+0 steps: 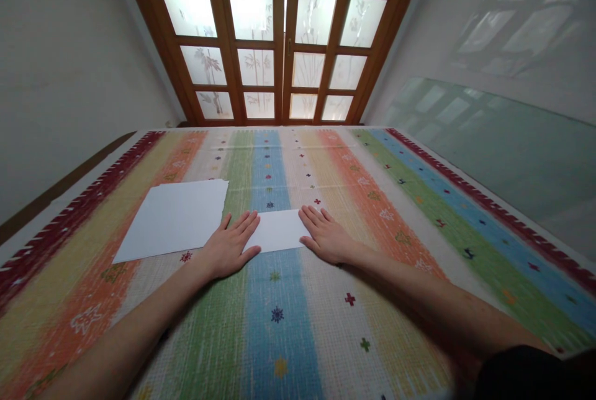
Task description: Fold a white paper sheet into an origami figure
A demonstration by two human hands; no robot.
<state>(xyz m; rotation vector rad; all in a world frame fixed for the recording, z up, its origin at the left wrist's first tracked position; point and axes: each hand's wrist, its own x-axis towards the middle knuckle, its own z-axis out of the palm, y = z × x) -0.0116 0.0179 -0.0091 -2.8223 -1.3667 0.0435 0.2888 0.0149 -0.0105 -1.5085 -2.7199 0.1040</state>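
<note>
**Small sheet pressed at both ends: possible skewing, bowing and snagging**

The small white sheet (279, 230) lies flat across the central blue stripe of the patterned cloth (209, 325). The left hand (228, 248), just left of the stripe, and the right hand (328, 240), just right of it, rest palm down with fingers extended, each covering one end of the sheet and grasping nothing. Uneven pressure could skew the sheet; an inward push could bow its middle, over the stripe, where neither hand bears down. The cloth, faintly creased across the stripe's far part, could ruck if the palms drag sideways. The large white paper (172, 223), left of the stripe, lies close beside the left hand; a leftward sweep could catch its edge and shift it. Whether it is one piece or several cannot be told
</note>
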